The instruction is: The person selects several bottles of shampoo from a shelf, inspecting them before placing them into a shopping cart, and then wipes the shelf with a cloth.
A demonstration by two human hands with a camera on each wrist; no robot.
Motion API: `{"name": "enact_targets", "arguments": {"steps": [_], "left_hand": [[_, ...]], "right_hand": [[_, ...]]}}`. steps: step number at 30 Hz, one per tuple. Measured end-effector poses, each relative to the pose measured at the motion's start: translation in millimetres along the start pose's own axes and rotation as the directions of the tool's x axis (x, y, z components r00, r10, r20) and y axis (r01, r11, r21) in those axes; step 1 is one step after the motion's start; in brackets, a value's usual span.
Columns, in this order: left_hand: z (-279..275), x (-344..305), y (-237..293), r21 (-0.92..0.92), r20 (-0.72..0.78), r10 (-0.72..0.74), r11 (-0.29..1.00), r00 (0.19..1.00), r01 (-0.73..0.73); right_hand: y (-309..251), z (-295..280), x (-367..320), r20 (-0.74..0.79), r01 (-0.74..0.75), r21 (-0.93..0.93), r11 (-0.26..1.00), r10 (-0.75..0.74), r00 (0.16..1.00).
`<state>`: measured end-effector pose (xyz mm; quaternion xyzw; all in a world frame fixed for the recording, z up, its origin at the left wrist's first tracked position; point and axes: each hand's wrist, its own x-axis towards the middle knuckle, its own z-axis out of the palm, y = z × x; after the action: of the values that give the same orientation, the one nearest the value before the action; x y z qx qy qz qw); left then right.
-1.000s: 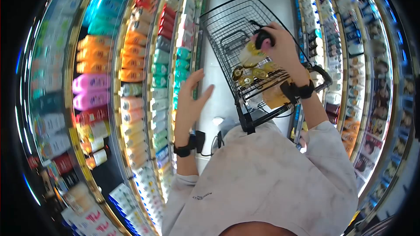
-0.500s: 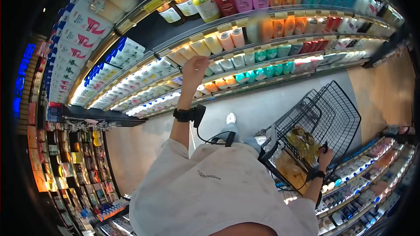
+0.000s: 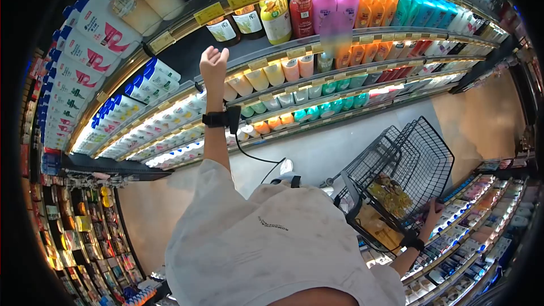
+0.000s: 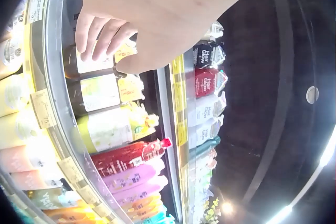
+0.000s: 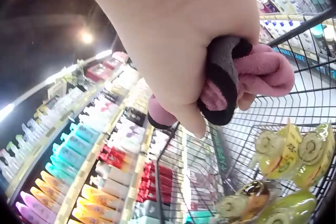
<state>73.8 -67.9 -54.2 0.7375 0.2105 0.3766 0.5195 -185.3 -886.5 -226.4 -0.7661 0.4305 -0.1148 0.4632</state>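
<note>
My left hand (image 3: 213,68) is raised at the front of a shelf, its fingers loosely bent and holding nothing. Right by it stands a brown bottle with a white label (image 3: 224,31); in the left wrist view the fingers (image 4: 106,39) overlap that bottle. A second brown bottle (image 3: 248,21) and a yellow-green bottle (image 3: 276,21) stand beside it. Down at the side of a black wire shopping cart (image 3: 430,158), my right hand (image 3: 433,215) grips a bunched soft pink cloth with black and grey bands (image 5: 265,69). Several yellowish bottles (image 5: 278,148) lie in the cart.
A red bottle (image 3: 301,16) and pink bottles (image 3: 324,8) continue along the same shelf. White tubes (image 3: 105,25) fill the left end. Lower shelf tiers jut out below my left hand. Another stocked shelf (image 3: 470,209) runs close beyond the cart.
My body has turned from the cart toward the shelf. The left hand has risen to the brown bottles. My right hand has moved from over the cart's bottles to its side.
</note>
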Motion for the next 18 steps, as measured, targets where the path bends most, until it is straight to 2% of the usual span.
{"name": "enact_targets", "arguments": {"steps": [1,3,4,5,7,8,9,11,14,15,18], "left_hand": [[3,18,-9,-0.082,-0.005,0.022,0.996,1.0,-0.023],[6,54,-21,-0.08,0.015,0.044,0.996,0.999,-0.043],[8,67,-21,-0.068,0.015,0.034,0.997,0.999,-0.033],[10,78,-22,-0.058,0.011,0.058,0.997,0.998,-0.057],[5,94,-4,-0.025,0.134,0.089,0.996,0.987,-0.086],[1,102,4,0.007,0.219,0.082,0.996,0.972,-0.085],[3,112,-2,-0.057,0.256,0.106,0.994,0.961,-0.095],[5,132,-17,-0.183,0.321,0.16,0.977,0.934,-0.104],[11,150,-46,-0.277,0.304,0.193,0.955,0.933,-0.107],[11,157,-60,-0.283,0.335,0.229,0.95,0.914,-0.135],[-4,131,-32,-0.283,0.395,0.248,0.949,0.884,-0.139]], "right_hand": [[-30,-5,-19,0.092,-0.215,0.188,0.958,0.2,0.975],[-44,-14,-39,0.246,-0.233,0.443,0.866,0.132,0.96],[-60,-8,-70,0.224,0.222,0.249,0.943,-0.279,0.934],[-76,-2,-101,0.164,0.644,0.05,0.763,-0.643,0.748],[-93,19,-125,0.095,0.711,0.055,0.701,-0.712,0.695],[-102,31,-136,0.061,0.74,0.056,0.67,-0.742,0.667],[-123,43,-156,0.087,0.679,0.089,0.729,-0.685,0.724],[-145,66,-174,0.201,0.637,-0.018,0.771,-0.621,0.757],[-145,102,-177,0.209,0.486,0.073,0.871,-0.49,0.846],[-177,133,-201,0.188,0.401,0.293,0.868,-0.464,0.866],[-217,160,-232,0.185,0.55,0.181,0.815,-0.577,0.795]]}}
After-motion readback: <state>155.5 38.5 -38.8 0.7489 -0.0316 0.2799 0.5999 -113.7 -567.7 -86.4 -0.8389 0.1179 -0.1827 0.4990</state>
